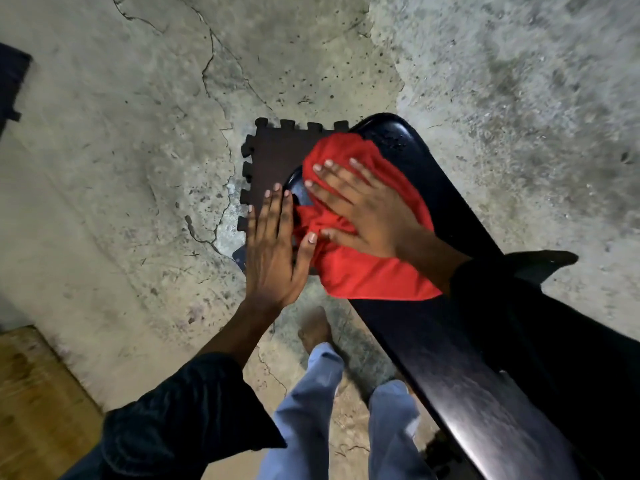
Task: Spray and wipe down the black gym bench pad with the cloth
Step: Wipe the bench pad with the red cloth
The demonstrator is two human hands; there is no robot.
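Black glossy bench pad [450,358], its near end cut off. Right hand [370,213] spread flat on bunched red cloth [363,271]; left hand [273,247], fingers together, beside it.

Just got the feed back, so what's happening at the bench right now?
A person is wiping the black bench pad with a red cloth. The right hand lies flat on the cloth, fingers spread, pressing it onto the far end of the pad. The left hand is open beside it at the pad's left edge, its thumb touching the bunched cloth. No spray bottle is in view. Below the bench's far end a dark foam tile lies on the concrete floor.
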